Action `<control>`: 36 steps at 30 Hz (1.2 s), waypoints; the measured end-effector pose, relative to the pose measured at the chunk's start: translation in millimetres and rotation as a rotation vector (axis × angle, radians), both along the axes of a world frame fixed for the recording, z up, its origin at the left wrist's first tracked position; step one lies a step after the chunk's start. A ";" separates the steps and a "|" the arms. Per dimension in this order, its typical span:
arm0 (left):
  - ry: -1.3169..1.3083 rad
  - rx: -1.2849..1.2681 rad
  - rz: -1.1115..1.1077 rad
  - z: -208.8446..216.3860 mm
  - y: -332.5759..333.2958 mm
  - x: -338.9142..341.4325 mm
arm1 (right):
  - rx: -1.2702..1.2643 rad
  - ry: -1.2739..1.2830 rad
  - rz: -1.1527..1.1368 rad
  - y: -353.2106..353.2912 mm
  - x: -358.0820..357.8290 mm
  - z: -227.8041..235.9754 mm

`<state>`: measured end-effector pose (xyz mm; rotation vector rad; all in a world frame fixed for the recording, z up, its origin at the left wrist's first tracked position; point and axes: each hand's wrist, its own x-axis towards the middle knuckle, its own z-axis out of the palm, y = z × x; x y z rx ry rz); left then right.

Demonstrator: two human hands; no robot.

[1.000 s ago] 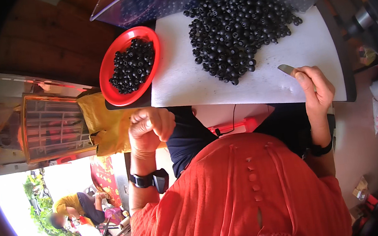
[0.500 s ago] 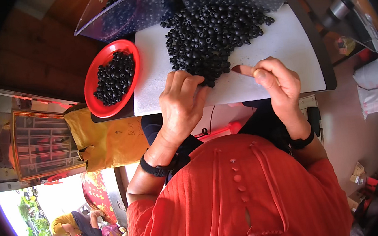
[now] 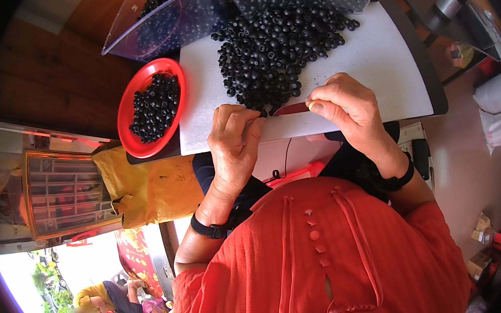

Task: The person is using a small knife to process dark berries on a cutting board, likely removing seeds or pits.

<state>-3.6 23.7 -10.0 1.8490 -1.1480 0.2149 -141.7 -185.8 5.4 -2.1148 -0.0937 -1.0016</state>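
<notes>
A heap of small black round fruits (image 3: 279,38) lies on a white cutting board (image 3: 374,68). My right hand (image 3: 347,109) grips a small knife (image 3: 291,109) with a reddish blade at the board's near edge. My left hand (image 3: 234,140) pinches one black fruit against the blade, fingers closed on it. A red bowl (image 3: 135,134) at the board's left holds more black fruits (image 3: 155,105).
A clear plastic bin (image 3: 143,23) with black fruits stands behind the board. A yellow bag (image 3: 146,186) hangs below the bowl. A wooden rack (image 3: 63,194) is at left. A person in yellow (image 3: 105,297) sits far off at the lower left.
My left hand rose from my lap to the board and took a fruit. My right hand brought the knife in from the board's right edge to meet it.
</notes>
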 end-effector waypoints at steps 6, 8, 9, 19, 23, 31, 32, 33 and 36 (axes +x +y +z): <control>-0.011 0.050 0.037 1.8 -6.3 1.4 | -0.044 -0.033 -0.044 2.0 1.7 -4.7; -0.035 0.062 0.046 4.1 -7.7 -0.2 | -0.043 -0.047 -0.063 1.2 0.8 -3.3; -0.059 0.074 0.058 5.1 -8.1 -0.8 | -0.044 -0.047 -0.063 2.5 -0.6 -1.8; -0.079 0.044 0.007 5.8 -10.3 -5.4 | 0.611 -0.172 0.186 -7.9 -3.8 -13.3; -0.076 0.033 0.045 3.7 -10.8 -8.0 | 0.647 -0.173 0.201 -6.6 -3.6 -11.9; -0.052 0.030 0.019 5.2 -14.1 -9.0 | 0.623 -0.128 0.204 -19.8 -20.7 -10.3; -0.049 0.028 0.016 5.3 -14.8 -9.7 | 0.629 -0.137 0.224 -21.6 -21.7 -8.6; -0.044 0.033 0.027 5.5 -15.0 -9.9 | 0.635 -0.148 0.245 -22.4 -22.3 -7.8; -0.041 0.056 0.062 5.3 -16.6 -11.8 | 0.651 -0.123 0.231 -22.1 -25.7 -10.0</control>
